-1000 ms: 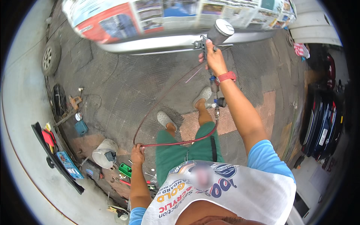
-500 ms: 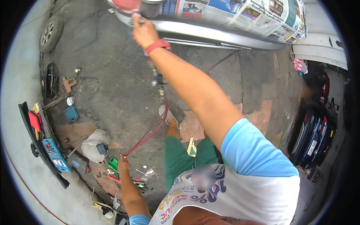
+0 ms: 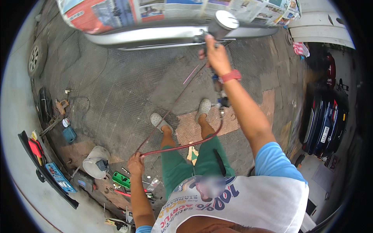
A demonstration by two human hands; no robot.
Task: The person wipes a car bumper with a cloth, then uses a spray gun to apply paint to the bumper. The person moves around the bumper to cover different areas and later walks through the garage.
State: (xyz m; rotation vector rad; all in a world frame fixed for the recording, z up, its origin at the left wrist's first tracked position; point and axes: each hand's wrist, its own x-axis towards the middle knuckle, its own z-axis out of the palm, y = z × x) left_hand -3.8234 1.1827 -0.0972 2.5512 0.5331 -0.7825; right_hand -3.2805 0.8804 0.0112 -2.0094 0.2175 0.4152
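My right hand [image 3: 215, 58] grips a spray gun [image 3: 203, 36] with a grey, white-lidded cup [image 3: 223, 24] on top. It is raised in front of a silver trim piece [image 3: 147, 35], above which newspaper masking [image 3: 167, 9] covers a rounded body. Fittings and a regulator [image 3: 222, 101] hang below the gun, partly behind my forearm. A dark red hose [image 3: 182, 146] runs from them in a loop to my left hand [image 3: 135, 164], whose fingers are closed on it at the lower left.
A loose wheel [image 3: 36, 60], white bucket [image 3: 96, 162], blue socket case [image 3: 59, 176], green case [image 3: 121, 179] and scattered tools lie to the left on tiled mats [image 3: 116, 97]. A dark car [image 3: 322, 120] stands at the right, beside a white panel [image 3: 318, 27].
My right hand with the gun swung far left half a second ago and is back to the right now. My left hand has shifted slightly up and right since then.
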